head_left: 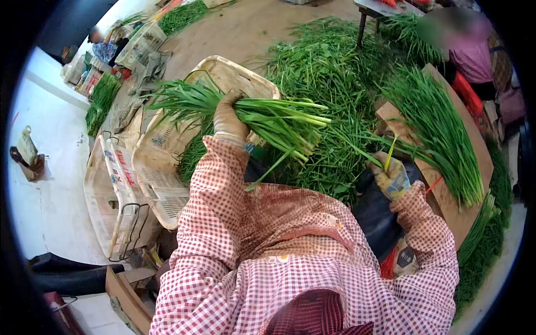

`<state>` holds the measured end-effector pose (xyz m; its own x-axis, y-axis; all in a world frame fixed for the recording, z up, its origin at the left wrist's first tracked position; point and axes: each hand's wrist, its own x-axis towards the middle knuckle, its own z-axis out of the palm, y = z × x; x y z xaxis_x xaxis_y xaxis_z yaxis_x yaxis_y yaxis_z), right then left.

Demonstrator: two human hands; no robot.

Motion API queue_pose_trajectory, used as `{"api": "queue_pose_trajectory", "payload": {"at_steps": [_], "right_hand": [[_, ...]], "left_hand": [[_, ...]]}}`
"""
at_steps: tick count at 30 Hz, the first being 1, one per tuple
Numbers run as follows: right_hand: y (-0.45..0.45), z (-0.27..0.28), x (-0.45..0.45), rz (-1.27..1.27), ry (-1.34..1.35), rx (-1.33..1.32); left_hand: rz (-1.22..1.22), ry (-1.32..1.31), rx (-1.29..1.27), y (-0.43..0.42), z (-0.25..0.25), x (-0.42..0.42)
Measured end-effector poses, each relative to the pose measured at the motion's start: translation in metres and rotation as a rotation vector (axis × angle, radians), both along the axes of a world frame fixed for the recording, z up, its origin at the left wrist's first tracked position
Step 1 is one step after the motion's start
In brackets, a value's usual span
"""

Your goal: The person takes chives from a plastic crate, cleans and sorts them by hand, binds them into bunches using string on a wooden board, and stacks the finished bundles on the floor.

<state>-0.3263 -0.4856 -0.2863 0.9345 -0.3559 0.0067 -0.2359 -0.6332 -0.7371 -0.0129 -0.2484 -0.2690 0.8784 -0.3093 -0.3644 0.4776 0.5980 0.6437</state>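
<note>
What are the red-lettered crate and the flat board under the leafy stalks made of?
The crate looks like scuffed off-white plastic, given its moulded, slotted walls. The board is flat, matte and brown: probably plywood, though cardboard is possible.

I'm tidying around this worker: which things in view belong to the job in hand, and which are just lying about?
Seemingly in the job:
Long green leafy bunch, left hand
Yellow-green leaf, right hand
Loose green heap
Flat brown board bearing green stalks
Cream plastic crate near the left hand

Apparently just lying about:
Long black object, lower left
Pale bag against the white wall
</note>
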Motion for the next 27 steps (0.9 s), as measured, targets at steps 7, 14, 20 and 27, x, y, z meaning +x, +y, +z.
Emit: {"api": "queue_pose_trajectory", "payload": {"at_steps": [7,14,20,27], "right_hand": [[0.06,0.059,0.082,0.242,-0.319,-0.18],[0.054,0.051,0.109,0.524,0.019,-0.066],[0.06,0.036,0.062,0.642,0.142,-0.401],[0.025,-0.03,0.033,0.154,-0.114,0.313]], "left_hand": [[0.034,0.033,0.045,-0.045,0.029,-0.065],[0.084,-0.021,0.061,-0.038,0.011,-0.055],[0.058,-0.02,0.018,-0.018,0.02,-0.023],[0.191,-0.14,-0.05,0.027,0.029,0.022]]}}
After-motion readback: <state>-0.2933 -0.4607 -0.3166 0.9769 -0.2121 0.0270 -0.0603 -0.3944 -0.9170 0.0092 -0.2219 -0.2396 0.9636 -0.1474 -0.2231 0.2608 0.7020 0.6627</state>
